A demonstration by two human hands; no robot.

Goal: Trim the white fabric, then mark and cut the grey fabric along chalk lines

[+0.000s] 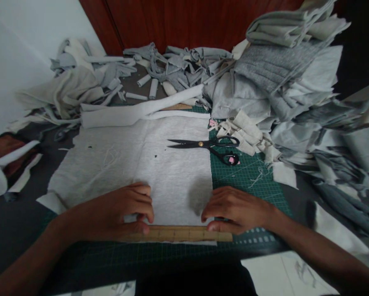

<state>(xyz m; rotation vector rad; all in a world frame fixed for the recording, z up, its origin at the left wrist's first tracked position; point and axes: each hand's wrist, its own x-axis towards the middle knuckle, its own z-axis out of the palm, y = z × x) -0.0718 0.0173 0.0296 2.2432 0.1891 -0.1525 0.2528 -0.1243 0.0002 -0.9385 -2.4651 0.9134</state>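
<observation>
Pale-grey flat cloth (178, 176) spread on green gridded mat (249, 176), straight wooden ruler (181, 234) already along its near edge.
Left hand (125, 211) and right hand (233, 207) curl at the ruler, grip unclear; black metal scissors (190, 144) lie unheld.

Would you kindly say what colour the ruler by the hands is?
The ruler is yellowish tan, shown best in the head view.

the cloth (178, 181) looks matt and fibrous, the ruler (181, 234) smooth wood, the scissors (187, 144) metal, the mat (249, 172) matt plastic.
</observation>
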